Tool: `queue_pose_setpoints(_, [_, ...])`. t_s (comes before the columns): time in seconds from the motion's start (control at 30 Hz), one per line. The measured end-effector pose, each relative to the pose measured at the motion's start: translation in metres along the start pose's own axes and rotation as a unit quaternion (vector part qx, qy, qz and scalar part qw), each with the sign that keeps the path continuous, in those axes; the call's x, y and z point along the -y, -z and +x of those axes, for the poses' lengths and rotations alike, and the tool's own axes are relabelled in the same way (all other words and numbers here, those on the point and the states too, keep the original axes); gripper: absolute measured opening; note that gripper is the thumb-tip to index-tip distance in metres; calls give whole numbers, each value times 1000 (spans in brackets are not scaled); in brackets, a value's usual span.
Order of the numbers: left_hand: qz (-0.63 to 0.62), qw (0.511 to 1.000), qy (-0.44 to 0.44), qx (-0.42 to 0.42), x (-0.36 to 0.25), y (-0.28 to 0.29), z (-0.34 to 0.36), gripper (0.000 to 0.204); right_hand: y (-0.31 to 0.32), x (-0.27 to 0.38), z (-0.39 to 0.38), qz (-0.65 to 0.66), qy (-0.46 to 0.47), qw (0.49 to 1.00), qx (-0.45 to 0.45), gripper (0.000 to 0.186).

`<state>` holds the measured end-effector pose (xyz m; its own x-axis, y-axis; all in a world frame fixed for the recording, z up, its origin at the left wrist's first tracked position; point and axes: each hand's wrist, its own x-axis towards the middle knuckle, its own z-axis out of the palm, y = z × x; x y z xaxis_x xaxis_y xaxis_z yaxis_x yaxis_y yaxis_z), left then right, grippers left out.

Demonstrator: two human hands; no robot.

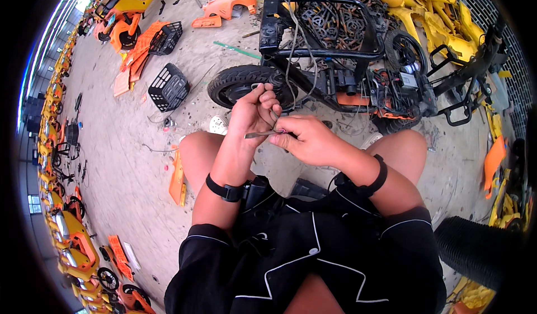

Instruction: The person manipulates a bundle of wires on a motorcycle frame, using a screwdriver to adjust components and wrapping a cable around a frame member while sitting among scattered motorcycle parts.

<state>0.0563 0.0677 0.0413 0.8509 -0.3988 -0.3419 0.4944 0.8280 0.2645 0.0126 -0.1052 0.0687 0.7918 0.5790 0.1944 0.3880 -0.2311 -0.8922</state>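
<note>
My left hand (pixel 256 111) is raised with its fingers curled around what looks like a grey cable (pixel 290 57), which hangs in loops off the black bike frame (pixel 319 52). Close against it, my right hand (pixel 306 139) is closed on a knife. The knife's flat metal blade (pixel 258 134) points left across the left wrist, and its handle is hidden in my fist. Just beyond my hands lies the stripped electric bike, its black-tyred wheel (pixel 219 90) on the left and exposed wiring and parts (pixel 391 93) on the right.
A black plastic basket (pixel 169 87) stands on the floor to the left, with orange panels (pixel 134 62) behind it. Past the bike are a heap of dark metal parts (pixel 330 20) and yellow body panels (pixel 447 23). Orange-and-yellow bikes (pixel 72 235) line the far left.
</note>
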Motion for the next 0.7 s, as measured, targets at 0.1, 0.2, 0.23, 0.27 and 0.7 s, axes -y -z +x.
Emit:
queue_pose_setpoints(0.1, [26,999,-15,13,-8,-1,-1,20,-1,3,3,-47,-13,999,-3,34])
queue_pose_setpoints(0.2, [51,998,-28,-28,-12,-8,-1,19,-10,-2,9,-132,34,990,-28,30])
queue_pose_setpoints(0.23, [56,998,-28,-31,-16,-7,-2,19,-14,-4,11,-160,58,985,-36,28])
queue_pose_setpoints(0.27, [61,997,-28,-34,-19,-7,-3,18,-18,-5,13,-173,80,980,-52,26])
queue_pose_setpoints(0.7, [48,994,-87,-55,-52,4,-15,15,-33,1,13,-199,227,949,-93,24])
